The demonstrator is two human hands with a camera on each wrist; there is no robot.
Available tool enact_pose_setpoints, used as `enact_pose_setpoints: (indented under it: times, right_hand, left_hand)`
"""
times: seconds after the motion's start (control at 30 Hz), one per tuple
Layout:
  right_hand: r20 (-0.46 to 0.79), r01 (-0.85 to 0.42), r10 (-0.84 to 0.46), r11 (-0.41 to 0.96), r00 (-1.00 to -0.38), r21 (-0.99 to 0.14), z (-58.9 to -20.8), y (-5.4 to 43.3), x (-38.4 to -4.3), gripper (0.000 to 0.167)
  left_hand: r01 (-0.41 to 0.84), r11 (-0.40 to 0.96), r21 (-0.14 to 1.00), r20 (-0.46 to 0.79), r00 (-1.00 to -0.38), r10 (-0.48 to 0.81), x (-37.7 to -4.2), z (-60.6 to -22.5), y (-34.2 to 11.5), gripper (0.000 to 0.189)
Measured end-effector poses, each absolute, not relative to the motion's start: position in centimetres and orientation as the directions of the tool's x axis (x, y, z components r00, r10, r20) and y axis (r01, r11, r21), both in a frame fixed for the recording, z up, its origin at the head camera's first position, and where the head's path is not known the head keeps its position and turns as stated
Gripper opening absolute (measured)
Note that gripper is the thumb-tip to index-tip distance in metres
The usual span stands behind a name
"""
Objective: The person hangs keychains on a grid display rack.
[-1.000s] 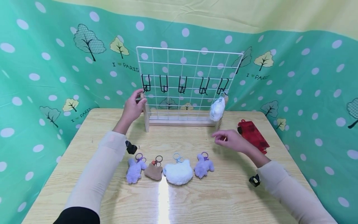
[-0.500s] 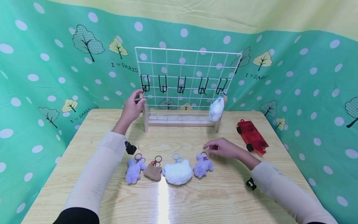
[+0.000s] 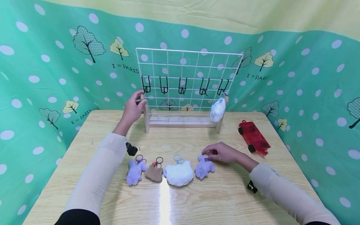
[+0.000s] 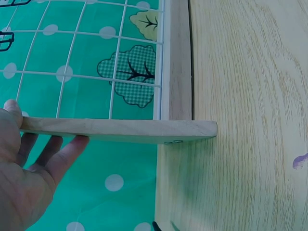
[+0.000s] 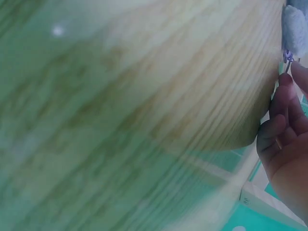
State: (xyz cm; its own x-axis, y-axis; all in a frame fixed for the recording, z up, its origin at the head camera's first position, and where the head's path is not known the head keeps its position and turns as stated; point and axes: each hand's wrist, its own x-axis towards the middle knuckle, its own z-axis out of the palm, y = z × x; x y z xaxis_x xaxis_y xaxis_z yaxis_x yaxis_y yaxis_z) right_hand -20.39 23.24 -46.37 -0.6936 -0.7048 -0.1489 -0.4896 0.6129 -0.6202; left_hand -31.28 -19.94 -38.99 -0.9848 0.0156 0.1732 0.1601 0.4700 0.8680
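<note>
My left hand (image 3: 134, 107) grips the wooden side post (image 4: 120, 127) of a white wire grid rack (image 3: 191, 65), thumb on one side and fingers on the other. At the front right my right hand (image 3: 222, 152) pinches the ring of a purple plush keychain (image 3: 204, 168) that lies on the table; its ring is partly hidden by the fingers. To its left lie a white plush keychain (image 3: 179, 174), a brown plush keychain (image 3: 154, 172) and another purple plush keychain (image 3: 134, 172). A pale blue-white plush (image 3: 218, 109) hangs at the rack's right end.
Several black double hooks (image 3: 182, 86) hang in a row across the grid. A red toy car (image 3: 253, 137) sits on the wooden table (image 3: 197, 206) at the right. Behind the rack hangs a green dotted curtain (image 3: 70, 56).
My right hand has come down and to the left from near the rack to the right purple plush keychain's ring. The left hand has stayed on the side post.
</note>
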Motion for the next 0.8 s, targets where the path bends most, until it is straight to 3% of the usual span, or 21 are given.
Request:
enact_pose_setpoints:
  times: [0.3,0.8]
  right_hand:
    - [-0.124,-0.511,-0.697,0.624,-0.707,-0.591,-47.10,23.45,-20.41,0.033]
    - [-0.113,-0.474,-0.656,0.643,-0.746,-0.601,-47.35,23.17,-20.12,0.024]
  left_hand:
    - [0.162,0.476,0.864,0.177,-0.984,0.014,-30.92,-38.73,-19.86,0.054]
    - [0.155,0.481,0.863,0.172,-0.985,0.010,-31.17,-39.01,-19.94,0.053]
